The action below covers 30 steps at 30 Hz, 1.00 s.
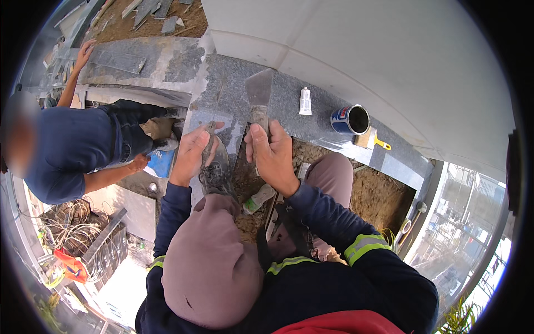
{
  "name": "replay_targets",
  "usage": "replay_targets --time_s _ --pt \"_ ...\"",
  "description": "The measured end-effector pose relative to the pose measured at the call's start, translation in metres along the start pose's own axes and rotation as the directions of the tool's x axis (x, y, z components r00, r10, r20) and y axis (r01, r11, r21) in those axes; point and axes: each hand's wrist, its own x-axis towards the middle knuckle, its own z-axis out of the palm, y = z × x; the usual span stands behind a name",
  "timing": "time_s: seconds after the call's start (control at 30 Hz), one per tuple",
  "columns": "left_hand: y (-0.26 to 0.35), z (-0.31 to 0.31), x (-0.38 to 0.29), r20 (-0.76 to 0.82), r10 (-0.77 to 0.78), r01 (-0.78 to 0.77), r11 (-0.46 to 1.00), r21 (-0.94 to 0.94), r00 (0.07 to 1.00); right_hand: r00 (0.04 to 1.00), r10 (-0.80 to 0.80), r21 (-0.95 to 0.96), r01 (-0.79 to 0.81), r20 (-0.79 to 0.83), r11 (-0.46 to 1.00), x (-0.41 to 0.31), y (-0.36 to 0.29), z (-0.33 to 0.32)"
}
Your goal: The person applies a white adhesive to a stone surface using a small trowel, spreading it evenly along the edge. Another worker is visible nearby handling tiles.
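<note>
My right hand [271,154] grips the worn handle of a wide putty knife [259,89]. Its blade points away from me, over the grey stone slab [288,94]. In my left hand [194,152] is a slim, dirty-handled tool [210,142], apparently a second putty knife turned edge-on; its blade is hard to make out. The two hands are apart, above my shoe and the slab's near edge. Right of the putty knife, a white squeeze tube [305,101] lies on the slab. Beyond it stands an opened blue can [350,119], dark inside, beside a flat paintbrush [373,140] with a yellow handle.
A white panelled wall [354,54] rises behind the slab. Below the slab's near edge lies a dug soil pit [375,188]. At left a co-worker [79,146] leans in, near a blue bag [160,163]. Tangled cables [79,221] lie lower left; a mallet [420,207] is at right.
</note>
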Motion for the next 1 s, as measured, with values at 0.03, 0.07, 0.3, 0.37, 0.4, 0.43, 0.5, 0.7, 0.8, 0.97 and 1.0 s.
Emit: replay_targets --time_s 0.03,0.07,0.3,0.37,0.4,0.43,0.5,0.7,0.8,0.97,1.0 --pt "0.000 0.006 -0.001 0.025 0.020 -0.023 0.994 0.108 0.999 0.997 -0.038 -0.009 0.037 -0.065 0.999 0.016 -0.001 -0.002" --pt "-0.001 0.016 -0.004 0.052 0.038 -0.048 0.976 0.214 0.998 0.999 0.029 -0.061 -0.032 -0.041 0.998 0.025 -0.006 -0.005" --pt "0.016 0.018 0.005 -0.008 0.003 0.001 0.915 0.404 1.000 0.929 -0.368 -0.612 0.277 -0.025 0.741 0.006 0.023 -0.015" --pt "0.002 0.035 0.004 0.052 0.073 -0.088 0.896 0.435 0.996 0.993 -0.094 -0.438 0.054 -0.068 0.897 0.015 0.019 -0.019" --pt "0.001 0.043 0.005 0.090 0.102 -0.132 0.883 0.450 0.991 0.993 -0.086 -0.384 0.049 -0.078 0.922 0.013 0.005 -0.014" --pt "0.005 0.042 0.007 0.057 0.048 -0.067 0.903 0.424 0.997 0.993 -0.077 -0.328 0.044 -0.088 0.944 0.009 -0.002 -0.010" --pt "0.015 0.039 0.008 -0.009 -0.068 0.066 0.930 0.362 0.998 0.973 -0.221 -0.414 0.174 -0.067 0.894 0.002 0.012 -0.010" --pt "0.000 0.046 0.016 0.106 0.106 -0.141 0.898 0.417 0.989 0.982 -0.191 -0.407 0.169 -0.014 0.898 0.024 0.017 -0.028" --pt "0.019 0.038 0.022 -0.111 -0.110 0.132 0.969 0.210 0.988 0.954 -0.290 -0.569 0.279 0.074 0.774 -0.009 0.034 -0.020" --pt "0.004 0.030 0.011 -0.107 0.005 0.032 0.942 0.334 0.994 0.972 -0.218 -0.534 0.139 -0.087 0.834 0.036 0.006 -0.044" --pt "0.006 0.034 0.008 -0.089 0.014 0.017 0.939 0.344 0.996 0.960 -0.269 -0.579 0.178 -0.074 0.796 0.048 -0.001 -0.045"
